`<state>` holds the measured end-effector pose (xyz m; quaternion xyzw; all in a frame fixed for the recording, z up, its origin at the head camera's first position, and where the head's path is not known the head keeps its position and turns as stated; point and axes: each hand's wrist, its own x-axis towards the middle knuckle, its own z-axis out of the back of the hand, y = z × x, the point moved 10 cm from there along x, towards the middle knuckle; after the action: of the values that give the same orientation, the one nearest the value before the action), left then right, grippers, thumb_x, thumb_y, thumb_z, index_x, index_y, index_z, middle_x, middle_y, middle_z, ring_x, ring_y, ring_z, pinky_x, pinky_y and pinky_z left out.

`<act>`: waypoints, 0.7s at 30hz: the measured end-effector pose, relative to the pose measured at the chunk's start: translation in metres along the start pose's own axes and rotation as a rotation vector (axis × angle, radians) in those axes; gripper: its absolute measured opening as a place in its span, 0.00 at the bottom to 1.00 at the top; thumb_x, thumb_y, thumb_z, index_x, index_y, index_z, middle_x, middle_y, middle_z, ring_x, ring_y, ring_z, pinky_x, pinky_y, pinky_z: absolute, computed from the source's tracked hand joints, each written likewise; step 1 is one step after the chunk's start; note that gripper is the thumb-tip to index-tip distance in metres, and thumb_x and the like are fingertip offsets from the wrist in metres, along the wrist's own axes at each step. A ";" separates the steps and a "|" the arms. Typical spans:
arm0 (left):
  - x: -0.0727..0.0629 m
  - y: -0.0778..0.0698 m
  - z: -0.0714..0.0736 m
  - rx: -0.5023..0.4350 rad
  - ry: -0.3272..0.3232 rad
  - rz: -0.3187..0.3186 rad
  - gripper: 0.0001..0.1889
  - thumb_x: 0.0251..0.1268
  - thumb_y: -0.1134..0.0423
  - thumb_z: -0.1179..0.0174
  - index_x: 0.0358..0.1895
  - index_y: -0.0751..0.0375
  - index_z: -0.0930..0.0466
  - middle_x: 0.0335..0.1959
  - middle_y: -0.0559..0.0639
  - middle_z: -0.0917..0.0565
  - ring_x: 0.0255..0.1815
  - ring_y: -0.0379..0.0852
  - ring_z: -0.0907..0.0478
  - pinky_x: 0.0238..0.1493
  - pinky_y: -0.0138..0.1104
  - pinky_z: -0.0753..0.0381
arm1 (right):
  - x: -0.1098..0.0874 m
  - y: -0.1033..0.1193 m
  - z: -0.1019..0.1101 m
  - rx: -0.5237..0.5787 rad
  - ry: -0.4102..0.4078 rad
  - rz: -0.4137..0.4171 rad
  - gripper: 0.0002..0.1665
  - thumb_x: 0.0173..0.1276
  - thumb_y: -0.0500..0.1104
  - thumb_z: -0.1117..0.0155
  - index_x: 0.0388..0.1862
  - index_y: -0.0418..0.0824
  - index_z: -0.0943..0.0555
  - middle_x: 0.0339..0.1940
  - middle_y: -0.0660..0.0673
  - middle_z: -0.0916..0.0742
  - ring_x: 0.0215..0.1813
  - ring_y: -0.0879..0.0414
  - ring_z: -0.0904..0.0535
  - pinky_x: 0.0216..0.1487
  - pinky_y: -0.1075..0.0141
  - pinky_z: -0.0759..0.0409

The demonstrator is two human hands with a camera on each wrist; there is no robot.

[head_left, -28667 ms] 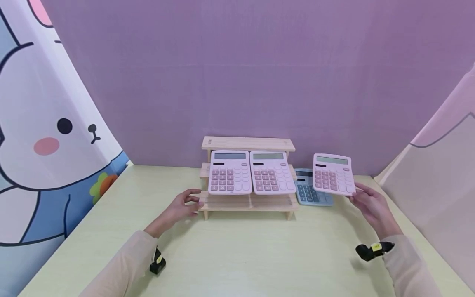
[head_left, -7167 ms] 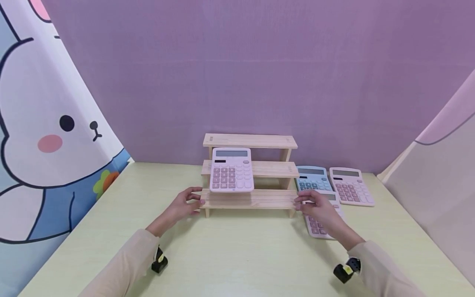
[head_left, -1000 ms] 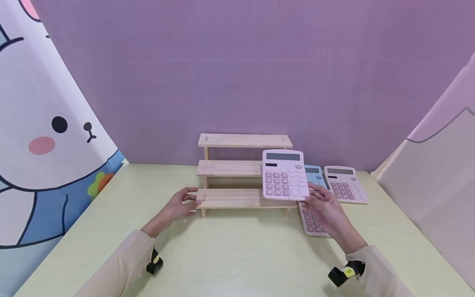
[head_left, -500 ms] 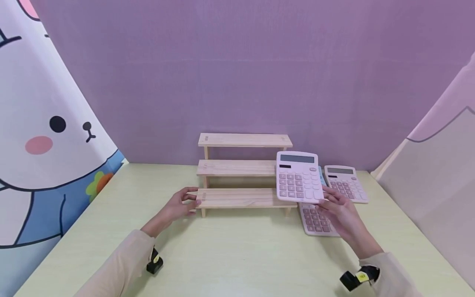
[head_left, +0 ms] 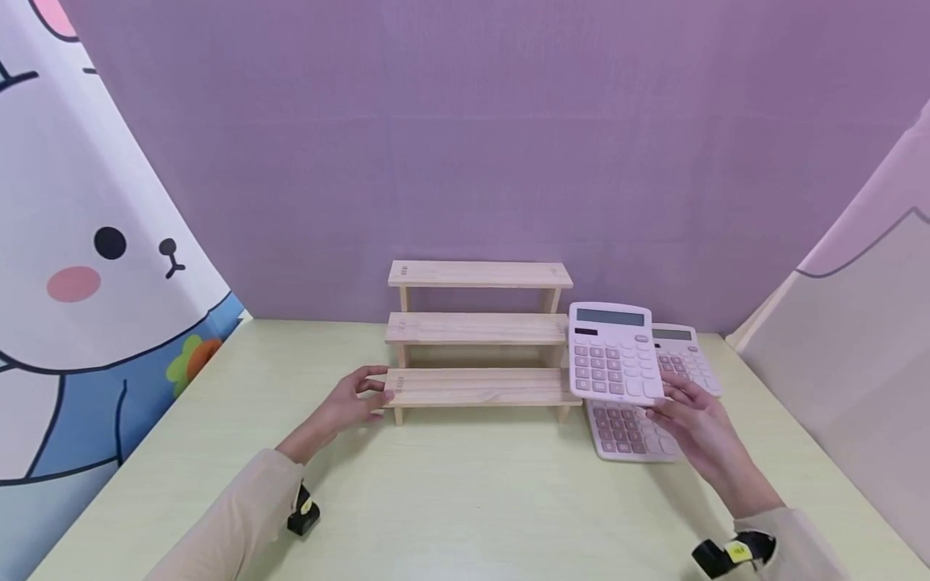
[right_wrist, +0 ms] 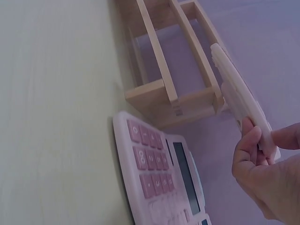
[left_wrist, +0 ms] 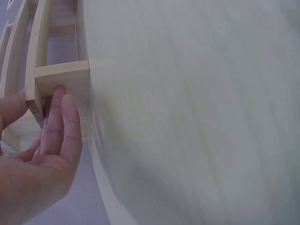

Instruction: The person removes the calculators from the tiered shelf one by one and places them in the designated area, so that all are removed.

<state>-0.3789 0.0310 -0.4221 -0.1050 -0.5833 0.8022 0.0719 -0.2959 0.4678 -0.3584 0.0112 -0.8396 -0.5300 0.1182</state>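
My right hand (head_left: pixel 705 428) pinches a pink calculator (head_left: pixel 613 355) by its lower right corner and holds it raised, tilted with its keys facing me. In the right wrist view that calculator (right_wrist: pixel 243 96) is seen nearly edge-on, between thumb and fingers. Below it a second pink calculator (head_left: pixel 628 436) lies on the table, partly covered. A third one (head_left: pixel 690 359) lies behind my right hand. My left hand (head_left: pixel 345 403) grips the left end of the bottom board of a three-tier wooden shelf (head_left: pixel 483 387), thumb above and fingers beneath (left_wrist: pixel 56 122). All three boards are bare.
A pale wooden table (head_left: pixel 465 492) carries everything. Behind stands a purple backdrop (head_left: pixel 472 137), close to the shelf's rear. A printed cartoon curtain (head_left: pixel 109 323) borders the left side and a pale curtain (head_left: pixel 865 363) the right.
Earlier, two pink calculators leaned on the shelf, later one. Over the last second my right hand has carried that one rightward and slightly down, covering the blue calculator. My left hand stays put.
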 end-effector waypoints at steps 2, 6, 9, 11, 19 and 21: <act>0.000 0.000 0.000 -0.001 0.001 0.000 0.28 0.63 0.66 0.44 0.65 0.63 0.42 0.53 0.65 0.27 0.38 0.42 0.22 0.41 0.42 0.16 | -0.002 0.001 0.004 -0.002 0.005 0.005 0.22 0.66 0.23 0.57 0.51 0.41 0.28 0.41 0.46 0.16 0.40 0.57 0.19 0.43 0.69 0.18; 0.001 0.000 0.000 -0.004 0.001 0.000 0.28 0.63 0.66 0.45 0.65 0.63 0.42 0.52 0.65 0.27 0.38 0.42 0.22 0.42 0.42 0.16 | -0.005 0.003 0.010 -0.002 0.027 0.023 0.23 0.66 0.22 0.59 0.52 0.41 0.28 0.41 0.45 0.16 0.41 0.57 0.19 0.44 0.69 0.18; 0.001 0.001 0.000 -0.004 0.001 0.002 0.28 0.63 0.66 0.45 0.65 0.63 0.42 0.52 0.65 0.27 0.38 0.42 0.22 0.42 0.42 0.16 | -0.008 0.005 0.014 0.002 0.046 0.038 0.24 0.66 0.22 0.61 0.53 0.40 0.28 0.42 0.45 0.17 0.41 0.57 0.19 0.45 0.69 0.18; 0.002 0.002 0.001 -0.004 0.001 0.003 0.28 0.63 0.66 0.45 0.65 0.63 0.42 0.52 0.64 0.27 0.38 0.41 0.22 0.41 0.41 0.16 | -0.010 0.006 0.017 0.011 0.058 0.044 0.24 0.66 0.22 0.61 0.53 0.40 0.28 0.42 0.44 0.17 0.42 0.56 0.19 0.45 0.68 0.18; 0.003 0.002 -0.001 -0.012 0.005 0.007 0.28 0.62 0.66 0.44 0.65 0.62 0.41 0.51 0.63 0.26 0.38 0.41 0.22 0.40 0.40 0.16 | -0.017 0.007 0.036 0.043 0.068 0.042 0.24 0.66 0.21 0.63 0.52 0.38 0.27 0.42 0.43 0.17 0.41 0.55 0.19 0.45 0.67 0.18; 0.003 0.002 -0.001 -0.012 0.005 0.006 0.28 0.62 0.66 0.44 0.65 0.62 0.41 0.51 0.63 0.26 0.38 0.41 0.22 0.40 0.40 0.16 | -0.019 0.008 0.041 0.043 0.074 0.041 0.25 0.66 0.20 0.64 0.52 0.37 0.27 0.43 0.43 0.17 0.42 0.54 0.19 0.45 0.67 0.18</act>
<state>-0.3815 0.0318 -0.4246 -0.1091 -0.5878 0.7985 0.0702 -0.2853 0.5101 -0.3718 0.0162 -0.8459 -0.5087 0.1596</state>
